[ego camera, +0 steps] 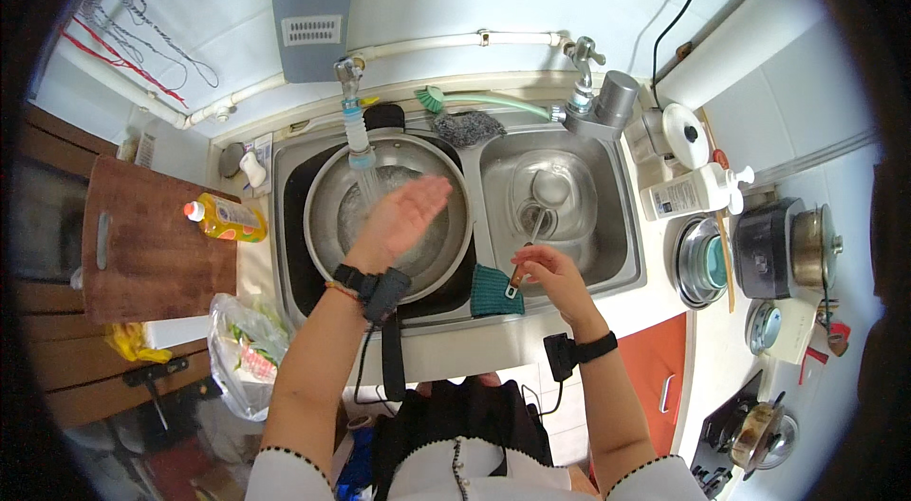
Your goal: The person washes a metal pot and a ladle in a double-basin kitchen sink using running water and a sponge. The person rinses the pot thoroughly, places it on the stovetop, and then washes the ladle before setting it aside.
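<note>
My left hand [409, 216] is held flat and empty over a large metal pan [459, 238] in the left sink basin. Water runs from the left faucet [349, 70], through its flexible spout, into the pan beside my fingers. My right hand [551, 273] has its thumb and fingers at the wooden handle of a metal ladle [551, 188]. The ladle's bowl lies in the right basin [612, 245]. Under the handle's end, a teal knitted cloth [491, 291] drapes over the sink's front edge.
A green brush [430, 99] and a grey scouring pad [467, 128] lie behind the basins. At left are a dish soap bottle [231, 218], a wooden board [156, 238] and a plastic bag [231, 387]. Right of the sink stand a pump bottle [687, 193] and stacked bowls [687, 287].
</note>
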Tool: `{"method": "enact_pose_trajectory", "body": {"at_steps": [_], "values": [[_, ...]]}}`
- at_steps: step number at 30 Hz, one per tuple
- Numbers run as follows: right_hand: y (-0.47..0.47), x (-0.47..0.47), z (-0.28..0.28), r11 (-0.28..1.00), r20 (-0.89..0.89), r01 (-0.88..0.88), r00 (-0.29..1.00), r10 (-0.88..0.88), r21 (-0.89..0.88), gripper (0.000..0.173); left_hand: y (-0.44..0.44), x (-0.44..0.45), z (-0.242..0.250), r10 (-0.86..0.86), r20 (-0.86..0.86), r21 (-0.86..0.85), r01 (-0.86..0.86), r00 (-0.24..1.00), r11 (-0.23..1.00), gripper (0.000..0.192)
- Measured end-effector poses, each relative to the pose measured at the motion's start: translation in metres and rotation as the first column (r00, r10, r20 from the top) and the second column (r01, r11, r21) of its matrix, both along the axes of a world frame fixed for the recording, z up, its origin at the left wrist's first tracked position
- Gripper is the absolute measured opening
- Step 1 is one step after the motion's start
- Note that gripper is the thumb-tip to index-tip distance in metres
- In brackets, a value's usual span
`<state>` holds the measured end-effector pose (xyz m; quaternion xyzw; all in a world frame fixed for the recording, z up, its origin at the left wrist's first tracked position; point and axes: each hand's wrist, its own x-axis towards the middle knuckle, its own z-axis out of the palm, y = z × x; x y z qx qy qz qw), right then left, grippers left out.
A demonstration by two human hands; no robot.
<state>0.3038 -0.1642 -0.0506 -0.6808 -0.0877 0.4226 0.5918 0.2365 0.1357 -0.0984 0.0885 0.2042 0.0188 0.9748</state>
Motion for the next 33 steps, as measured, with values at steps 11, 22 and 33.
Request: {"method": "enact_pose_trajectory", "body": {"at_steps": [11, 22, 33], "values": [[-0.009, 0.002, 0.000, 1.000, 0.005, -0.001, 1.000, 0.001, 0.026, 0.021, 0.003, -0.028, -0.030, 0.213, -0.321, 0.226, -0.144, 0.923, 0.964, 0.047], [-0.015, -0.001, -0.008, 1.000, 0.015, 0.020, 1.000, -0.020, -0.001, 0.022, 0.048, -0.031, -0.032, 0.392, -0.124, 0.126, -0.377, 0.912, 0.917, 0.032], [-0.016, -0.006, -0.004, 0.998, -0.014, 0.059, 0.998, -0.058, 0.020, 0.024, -0.011, 0.013, -0.002, -0.039, -0.110, 0.029, 0.042, 0.993, 0.999, 0.047]]}}
